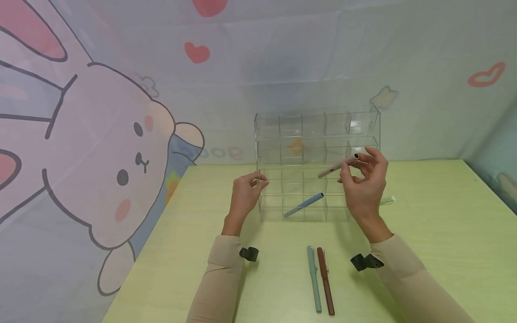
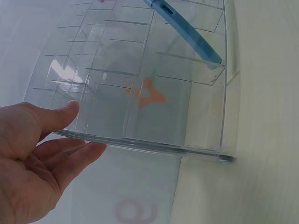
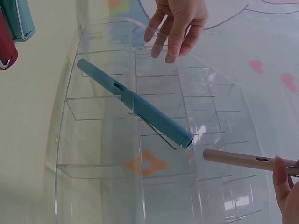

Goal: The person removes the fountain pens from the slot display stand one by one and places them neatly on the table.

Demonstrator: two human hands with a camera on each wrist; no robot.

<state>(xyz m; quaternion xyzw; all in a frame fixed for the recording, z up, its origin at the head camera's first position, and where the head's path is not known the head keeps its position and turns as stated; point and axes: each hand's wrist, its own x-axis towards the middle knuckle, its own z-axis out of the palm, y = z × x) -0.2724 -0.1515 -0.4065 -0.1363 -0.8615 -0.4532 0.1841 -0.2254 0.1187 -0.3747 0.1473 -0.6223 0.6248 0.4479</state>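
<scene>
A clear acrylic pen rack (image 1: 314, 186) with tiered compartments stands at the table's back. My left hand (image 1: 246, 193) holds its left side edge; in the left wrist view, the thumb (image 2: 65, 115) lies in front of the edge and the fingers behind. My right hand (image 1: 365, 184) pinches a pinkish-beige pen (image 1: 338, 166), tilted, in front of the middle tiers. A blue pen (image 1: 304, 205) slants across the lowest tier. Behind the right hand, the end of a pale green pen (image 1: 387, 200) sticks out past the rack's right side.
A light green pen (image 1: 313, 278) and a dark red pen (image 1: 326, 280) lie side by side on the yellow-green table (image 1: 436, 251), between the forearms. Behind the rack hangs a cloth backdrop (image 1: 315, 54) with a cartoon rabbit and hearts.
</scene>
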